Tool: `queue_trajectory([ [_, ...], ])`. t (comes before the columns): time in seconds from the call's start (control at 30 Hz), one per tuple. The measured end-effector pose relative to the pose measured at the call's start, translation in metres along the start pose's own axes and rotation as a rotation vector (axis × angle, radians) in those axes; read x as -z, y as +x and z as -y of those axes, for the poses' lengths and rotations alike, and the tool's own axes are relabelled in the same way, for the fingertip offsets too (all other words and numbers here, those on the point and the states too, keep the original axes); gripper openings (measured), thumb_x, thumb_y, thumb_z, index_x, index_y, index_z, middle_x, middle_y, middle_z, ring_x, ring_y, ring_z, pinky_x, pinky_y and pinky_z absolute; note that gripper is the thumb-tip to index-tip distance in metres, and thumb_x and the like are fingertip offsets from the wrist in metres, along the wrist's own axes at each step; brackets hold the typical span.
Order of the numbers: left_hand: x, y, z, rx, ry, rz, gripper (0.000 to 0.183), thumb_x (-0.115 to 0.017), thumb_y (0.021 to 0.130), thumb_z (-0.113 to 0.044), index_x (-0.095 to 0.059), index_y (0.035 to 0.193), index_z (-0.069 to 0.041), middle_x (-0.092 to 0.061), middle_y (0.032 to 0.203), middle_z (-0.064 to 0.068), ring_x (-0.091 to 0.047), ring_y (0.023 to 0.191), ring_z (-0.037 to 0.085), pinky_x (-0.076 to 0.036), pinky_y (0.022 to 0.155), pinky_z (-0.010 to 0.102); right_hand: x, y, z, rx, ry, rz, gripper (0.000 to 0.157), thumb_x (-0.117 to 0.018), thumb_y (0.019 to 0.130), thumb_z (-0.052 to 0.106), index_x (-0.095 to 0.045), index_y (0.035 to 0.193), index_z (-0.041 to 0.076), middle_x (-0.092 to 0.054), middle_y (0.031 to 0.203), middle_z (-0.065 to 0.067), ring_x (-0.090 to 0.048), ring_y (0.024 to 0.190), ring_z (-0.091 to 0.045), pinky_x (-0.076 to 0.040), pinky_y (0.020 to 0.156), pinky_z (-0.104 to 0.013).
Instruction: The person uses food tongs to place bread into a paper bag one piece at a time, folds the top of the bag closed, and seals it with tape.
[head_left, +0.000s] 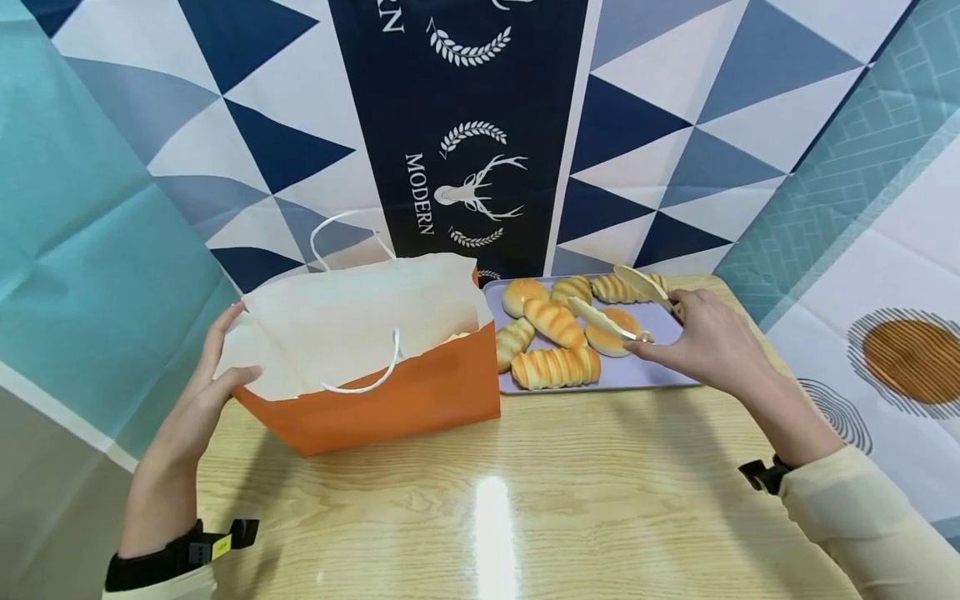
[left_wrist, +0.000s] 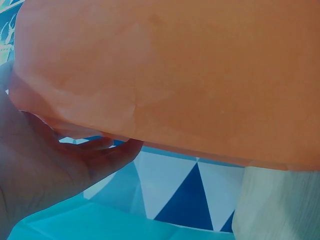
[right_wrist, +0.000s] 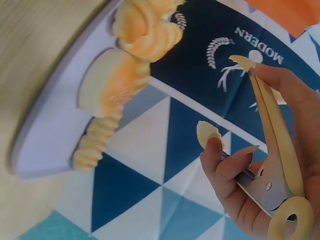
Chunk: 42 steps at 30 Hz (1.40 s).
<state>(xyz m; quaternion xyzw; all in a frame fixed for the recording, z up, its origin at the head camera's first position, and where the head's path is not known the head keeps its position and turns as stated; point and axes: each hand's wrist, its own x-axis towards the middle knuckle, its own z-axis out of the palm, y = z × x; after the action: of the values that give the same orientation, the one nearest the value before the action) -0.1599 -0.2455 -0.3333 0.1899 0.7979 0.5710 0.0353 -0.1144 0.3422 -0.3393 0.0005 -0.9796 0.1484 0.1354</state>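
Observation:
An orange paper bag [head_left: 405, 404] with a white inside and white cord handles lies tilted on the table, its mouth open. My left hand [head_left: 192, 404] grips the bag's left rim, thumb over the near edge; in the left wrist view, orange paper fills most of the picture. My right hand [head_left: 712, 342] holds a pair of cream-tipped tongs [right_wrist: 275, 130], arms spread, with nothing between the tips. Under them, on a lilac tray [head_left: 663, 371], sit several bread rolls, including a round bun [head_left: 621, 321] and a ridged roll [head_left: 557, 367]. Something pale shows inside the bag's right end.
The wood-grain table [head_left: 585, 492] extends in front of the bag and tray. A patterned cloth [head_left: 645, 125] with triangles and a deer print hangs right behind them. The bag's right side stands close against the tray's left edge.

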Motion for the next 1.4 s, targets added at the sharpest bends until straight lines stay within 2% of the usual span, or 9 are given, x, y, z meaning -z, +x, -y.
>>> queue_trajectory([
  [0.13,0.0,-0.001,0.0,0.003,-0.003,-0.003,0.071,-0.041,0.102,-0.011,-0.002,0.159,-0.028,0.011,0.162,-0.006,0.013,0.143,0.019,0.01,0.099,0.081,-0.009,0.001,-0.011,-0.024,0.011,0.043,0.081,-0.073,0.069,0.07,-0.058,0.098,-0.004,-0.053,0.084,-0.017,-0.047,0.073,-0.032,-0.035,0.052,-0.04],
  [0.3,0.0,-0.001,0.0,0.008,-0.008,-0.001,0.072,-0.042,0.102,-0.01,-0.003,0.159,-0.029,0.011,0.162,-0.007,0.014,0.143,0.017,0.011,0.099,0.08,-0.021,0.002,-0.024,-0.048,0.001,0.055,0.077,-0.073,0.069,0.07,-0.057,0.092,-0.002,-0.051,0.082,-0.017,-0.045,0.071,-0.031,-0.033,0.05,-0.039],
  [0.6,0.001,0.002,-0.003,-0.005,-0.004,0.005,0.071,-0.041,0.102,-0.01,-0.002,0.159,-0.027,0.011,0.162,-0.006,0.013,0.143,0.018,0.011,0.099,0.081,-0.036,0.0,-0.047,-0.087,0.012,0.131,0.09,-0.07,0.069,0.073,-0.06,0.103,-0.01,-0.058,0.094,-0.026,-0.05,0.075,-0.034,-0.041,0.054,-0.043],
  [0.83,-0.001,0.002,-0.002,0.008,-0.002,0.003,0.071,-0.042,0.102,-0.011,-0.003,0.159,-0.027,0.012,0.162,-0.004,0.015,0.143,0.02,0.012,0.098,0.081,-0.045,-0.003,-0.058,-0.106,0.006,0.177,0.105,-0.068,0.07,0.074,-0.056,0.117,-0.019,-0.058,0.103,-0.033,-0.054,0.083,-0.039,-0.046,0.06,-0.051],
  [1.13,-0.002,0.001,-0.001,0.032,0.012,0.001,0.071,-0.042,0.103,-0.013,-0.001,0.159,-0.029,0.013,0.162,-0.006,0.016,0.143,0.02,0.01,0.097,0.082,-0.052,-0.005,-0.066,-0.111,0.002,0.189,0.097,-0.07,0.071,0.072,-0.058,0.11,-0.016,-0.057,0.097,-0.029,-0.05,0.075,-0.033,-0.037,0.051,-0.038],
  [1.4,-0.002,0.002,-0.001,0.022,0.019,-0.005,0.072,-0.042,0.102,-0.012,-0.002,0.159,-0.027,0.014,0.162,-0.002,0.016,0.143,0.021,0.011,0.098,0.081,-0.057,-0.003,-0.069,-0.12,0.012,0.209,0.103,-0.068,0.07,0.074,-0.055,0.116,-0.018,-0.057,0.1,-0.031,-0.05,0.076,-0.034,-0.04,0.053,-0.039],
])
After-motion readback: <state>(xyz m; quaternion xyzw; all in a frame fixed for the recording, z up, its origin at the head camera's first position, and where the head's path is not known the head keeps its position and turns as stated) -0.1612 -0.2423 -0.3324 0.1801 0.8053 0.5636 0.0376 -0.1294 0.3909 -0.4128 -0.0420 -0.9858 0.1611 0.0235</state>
